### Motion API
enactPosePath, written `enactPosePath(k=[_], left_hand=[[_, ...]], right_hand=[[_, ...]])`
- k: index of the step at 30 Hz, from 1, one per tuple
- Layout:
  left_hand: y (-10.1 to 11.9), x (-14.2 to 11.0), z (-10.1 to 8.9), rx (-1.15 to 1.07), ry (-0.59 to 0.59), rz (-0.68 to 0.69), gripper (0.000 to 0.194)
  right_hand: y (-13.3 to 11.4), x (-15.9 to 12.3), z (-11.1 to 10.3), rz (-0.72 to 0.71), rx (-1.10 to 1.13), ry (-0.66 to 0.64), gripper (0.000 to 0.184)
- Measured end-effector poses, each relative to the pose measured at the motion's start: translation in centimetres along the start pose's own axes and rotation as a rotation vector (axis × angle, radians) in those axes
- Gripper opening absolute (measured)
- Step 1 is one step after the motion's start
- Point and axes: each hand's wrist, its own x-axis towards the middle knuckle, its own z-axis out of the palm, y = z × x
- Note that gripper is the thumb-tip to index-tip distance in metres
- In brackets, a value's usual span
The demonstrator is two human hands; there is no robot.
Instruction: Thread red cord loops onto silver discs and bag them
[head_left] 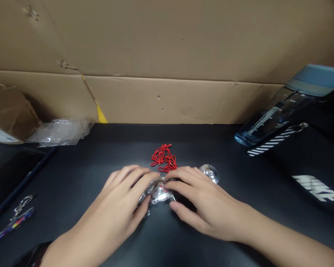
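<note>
Crinkled silver packet (158, 193) half hidden, pinched between left hand (122, 202) and right hand (203, 202), contents unclear, red cords (164, 158) behind

I see a black tabletop (105, 155) running back to a cardboard wall. In the middle lies a small heap of red cord loops (164, 158), and just near of it a crinkled clear packet with a shiny metal piece (157, 193), both my hands resting on it. A round silver disc (209, 173) sits just right of the red loops. At the far left lies a crumpled clear plastic bag (59, 131), with a cardboard box (8, 115) beside it. Near left, a keyring with a coloured strap (15, 218) and a long dark rod (22, 181). At the right, a black bag (308, 163) with a blue bottle (284, 107) leaning at it.
</note>
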Motion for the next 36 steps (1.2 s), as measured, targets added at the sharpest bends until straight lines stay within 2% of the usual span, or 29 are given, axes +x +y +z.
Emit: enactPosePath(k=[3,5,8,11,13,19,24,29,34,36], left_hand=[[0.9,0.1,-0.2,0.030,0.123,0.110,0.043],[1.6,0.1,-0.3,0.019,0.165,0.166,0.036],[1.8,0.2,-0.2,0.003,0.141,0.108,0.028],[1.1,0.5,0.2,0.004,0.052,0.026,0.029],[0.6,0.5,0.4,-0.001,0.020,0.018,0.029],[0.7,0.5,0.6,0.100,0.135,0.127,0.034],[0.7,1.0,0.0,0.081,0.209,0.149,0.024],[-1.3,1.7,-1.7,0.044,0.341,0.030,0.019],[-6.0,2.0,-3.7,0.096,0.502,-0.342,0.018],[-7.9,1.9,-4.0,0.133,0.509,-0.465,0.023]], right_hand=[[0.0,-0.2,0.2,0.050,-0.023,0.010,0.035],[0.2,-0.2,0.4,0.066,-0.042,0.006,0.038],[0.2,-0.3,0.7,0.065,-0.056,0.010,0.035],[0.2,-0.4,0.8,0.073,-0.048,0.021,0.027],[0.1,-0.5,0.8,0.084,-0.044,0.022,0.024],[-0.1,-0.6,0.6,0.092,-0.057,0.028,0.027],[-0.4,-0.6,0.0,0.101,-0.035,0.072,0.026],[-1.0,-0.9,-1.1,0.108,-0.013,0.165,0.034],[-1.2,-1.4,-1.7,0.103,-0.010,0.218,0.031],[-1.1,-1.5,-1.7,0.098,-0.011,0.215,0.028]])
